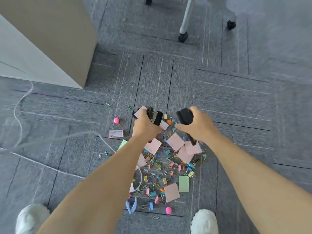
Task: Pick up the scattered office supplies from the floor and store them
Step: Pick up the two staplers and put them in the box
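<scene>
since the left hand (143, 128) was wrapped round a black stapler (156, 117) and the right hand (198, 128) gripped another black tool (184, 116), either could've slipped down onto the binder clips (168, 152) littering the floor (236, 102).

A: Where is the clip-and-note pile (160, 166) located?
B: On the carpet (236, 98), ahead of and between the left shoe (32, 218) and the right shoe (204, 222).
A: Hands?
B: The left hand (143, 125) and right hand (197, 127) are held side by side over the pile's far end. A stapler (155, 116) is gripped in the left, a second tool (184, 116) in the right.
A: Surroundings?
B: A staple box (116, 133) is placed left of the pile, near a cable (108, 143). A cabinet (50, 39) is seen far left, chair legs (184, 21) far ahead.
</scene>
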